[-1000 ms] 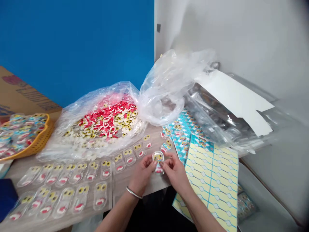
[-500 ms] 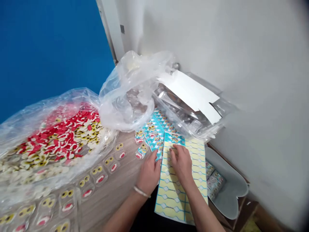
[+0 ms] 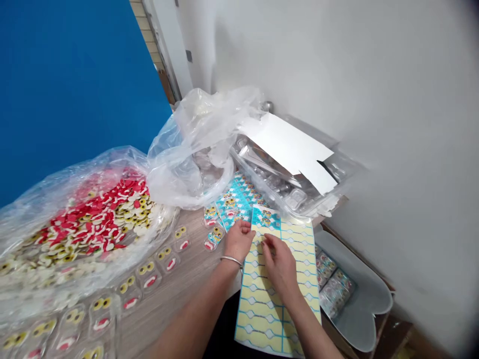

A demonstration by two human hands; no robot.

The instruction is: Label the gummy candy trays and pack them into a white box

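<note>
A long sticker sheet [image 3: 258, 299] lies toward me, mostly bare yellow backing with blue grid lines. Blue cartoon stickers [image 3: 267, 218] remain along its top left. My left hand [image 3: 239, 242], wearing a bracelet, is closed at the sheet's left edge, its thumb on the edge. Over the upper middle of the sheet, my right hand [image 3: 280, 262] is curled with thumb and index fingertips close together; whatever they pinch is too small to make out. More blue sticker sheets [image 3: 235, 199] lie beyond. Left of them sit two clear packs with cartoon stickers [image 3: 214, 238].
Clear packs with yellow eyes and red mouths [image 3: 129, 294] line the wooden table [image 3: 175, 299]. A plastic bag of loose red and yellow pieces [image 3: 93, 214] lies left. Clear trays under white card [image 3: 292, 144] stand at back right. A grey bin [image 3: 359, 309] holds packs below right.
My left hand has shifted up and right against the sheet's edge, fingers more curled. My right hand has drawn slightly lower on the sheet. The view has shifted a little.
</note>
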